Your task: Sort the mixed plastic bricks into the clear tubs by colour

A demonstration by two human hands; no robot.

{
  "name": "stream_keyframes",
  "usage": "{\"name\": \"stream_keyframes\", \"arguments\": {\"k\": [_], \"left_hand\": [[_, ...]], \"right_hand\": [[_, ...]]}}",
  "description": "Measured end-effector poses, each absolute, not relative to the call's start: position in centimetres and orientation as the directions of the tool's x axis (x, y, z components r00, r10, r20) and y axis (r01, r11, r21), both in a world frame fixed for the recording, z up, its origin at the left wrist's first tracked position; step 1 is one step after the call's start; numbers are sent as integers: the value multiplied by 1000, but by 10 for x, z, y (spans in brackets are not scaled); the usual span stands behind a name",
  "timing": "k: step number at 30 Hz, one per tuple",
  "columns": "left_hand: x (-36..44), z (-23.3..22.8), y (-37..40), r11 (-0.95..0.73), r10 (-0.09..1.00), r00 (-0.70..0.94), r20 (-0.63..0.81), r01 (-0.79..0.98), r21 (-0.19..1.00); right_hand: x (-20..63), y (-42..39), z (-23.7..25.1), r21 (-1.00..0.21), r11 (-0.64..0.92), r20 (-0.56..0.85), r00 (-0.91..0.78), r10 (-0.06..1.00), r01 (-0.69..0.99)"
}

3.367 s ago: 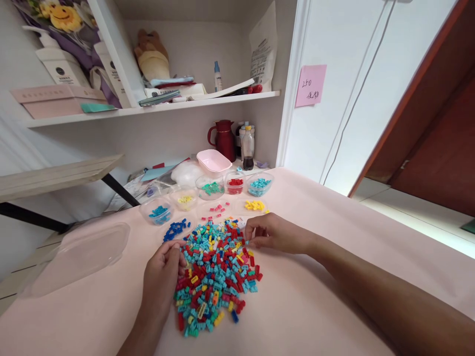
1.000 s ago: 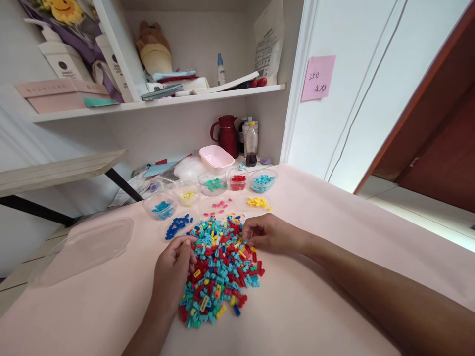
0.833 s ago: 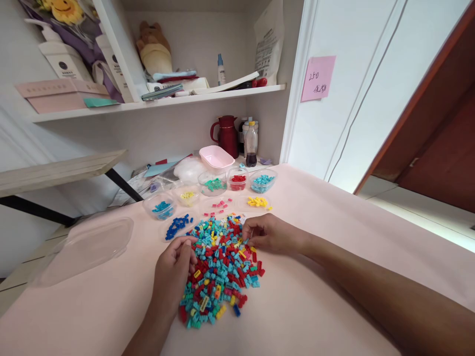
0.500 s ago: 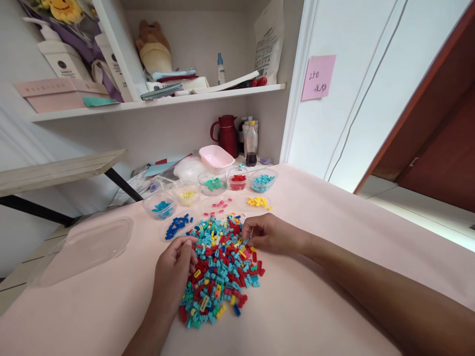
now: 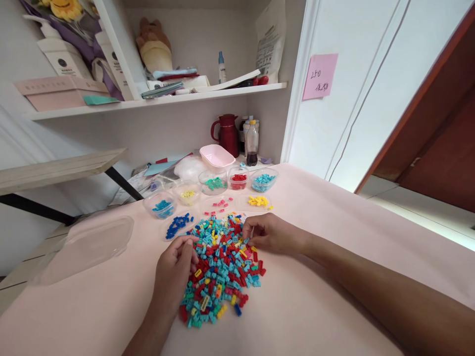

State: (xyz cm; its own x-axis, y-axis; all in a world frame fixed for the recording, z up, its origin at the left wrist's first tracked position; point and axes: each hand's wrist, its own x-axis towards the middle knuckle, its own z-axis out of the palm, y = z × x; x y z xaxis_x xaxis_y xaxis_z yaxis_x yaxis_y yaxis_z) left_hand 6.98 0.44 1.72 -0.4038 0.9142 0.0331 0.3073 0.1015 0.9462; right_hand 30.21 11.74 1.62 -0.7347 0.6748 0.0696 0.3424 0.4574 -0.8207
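A loose pile of small building bricks [image 5: 222, 267] in turquoise, red, yellow, green and blue lies on the pink-covered table. My left hand [image 5: 176, 259] rests at the pile's left edge, fingers curled and thumb pressed to the index finger; what it holds, if anything, is too small to make out. At the upper right of the pile, my right hand [image 5: 269, 232] is closed in a pinch. A light-blue building brick [image 5: 246, 241] shows between its thumb and index fingertips.
Behind the pile stand clear tubs of sorted bricks: dark blue [image 5: 177, 226], blue [image 5: 162, 208], green [image 5: 213, 183], red [image 5: 238, 181] and turquoise [image 5: 263, 182]. Yellow bricks [image 5: 258, 200] lie on a lid. A clear lid [image 5: 96, 244] is at left, a pink tub [image 5: 217, 156] at the back.
Both hands stay in nearly the same place and pose. The whole view has shifted very slightly.
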Motion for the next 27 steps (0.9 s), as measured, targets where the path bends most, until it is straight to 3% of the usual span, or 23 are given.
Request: {"name": "stream_keyframes", "arguments": {"k": [27], "left_hand": [[72, 19, 4, 97, 906, -420, 44, 308, 946]], "right_hand": [[301, 119, 13, -848, 443, 82, -755, 651, 290]]}}
